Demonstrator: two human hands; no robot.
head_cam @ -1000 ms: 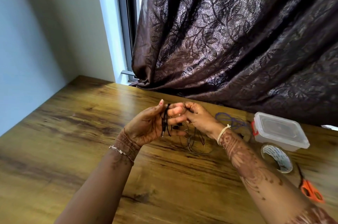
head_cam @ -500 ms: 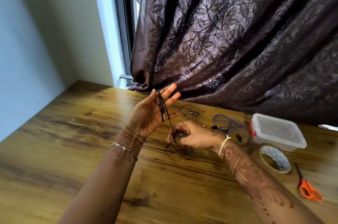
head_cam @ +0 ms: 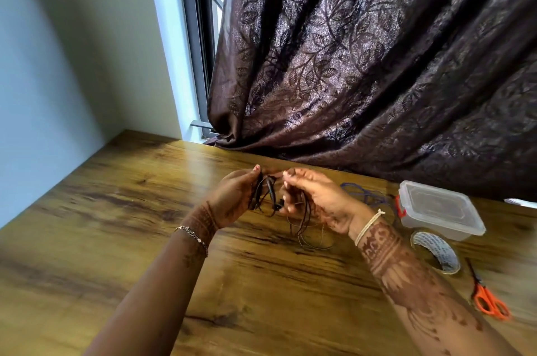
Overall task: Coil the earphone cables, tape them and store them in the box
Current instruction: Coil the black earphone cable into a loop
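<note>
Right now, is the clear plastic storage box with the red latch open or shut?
Shut: the clear plastic box has its lid seated flat across the rim.

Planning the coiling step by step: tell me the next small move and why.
Probably the right hand should carry one more loop of the black earphone cable over the left hand. Part of the cable is bunched in the left hand, but slack hangs from the right hand down to the table, so taping looks premature.
</note>
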